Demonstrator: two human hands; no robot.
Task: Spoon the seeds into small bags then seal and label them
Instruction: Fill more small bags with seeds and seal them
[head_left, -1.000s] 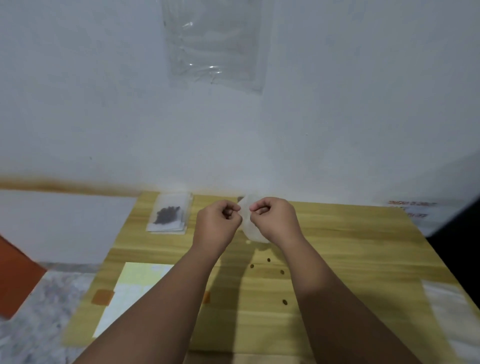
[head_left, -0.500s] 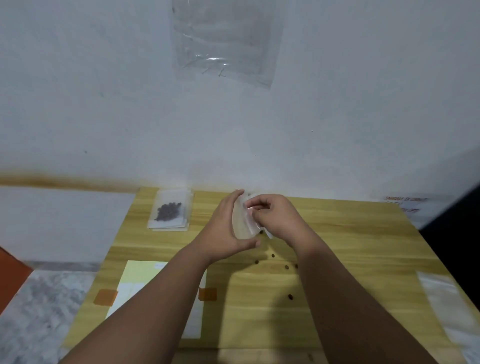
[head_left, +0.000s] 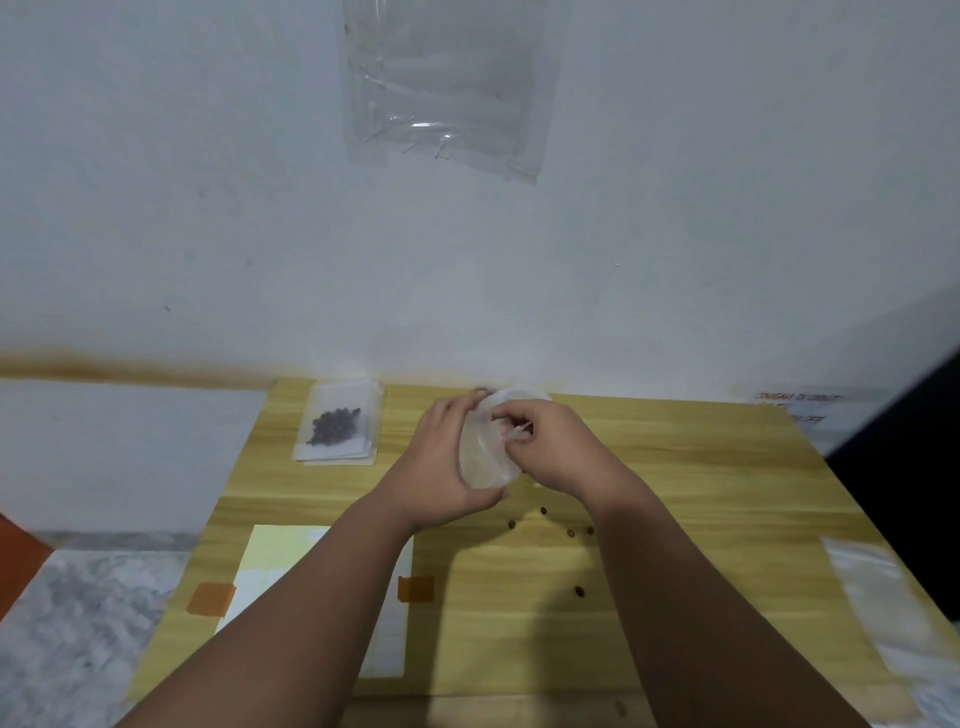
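Translucent small bag (head_left: 485, 457) held above surface (head_left: 701, 493), toward 12 o'clock. Left hand (head_left: 441, 467) grip cups bag; right hand (head_left: 550, 452) grip pinches its mouth. Judged: opening bag for filling; next needs mouth spread, seeds spooned in. Filled bag (head_left: 337, 426) lies at 10 o'clock. Loose seeds (head_left: 543, 511) at 6 o'clock of hands. Red wall writing (head_left: 795, 400) at 2 o'clock, too blurred to read.

My wooden table (head_left: 701, 467): stack of little seed bags (head_left: 340, 428) toward its upper left, paper sheet (head_left: 291, 551) taped down lower left, some loose seeds (head_left: 579, 591) mid-frame, clear plastic bag (head_left: 872, 597) at right edge.
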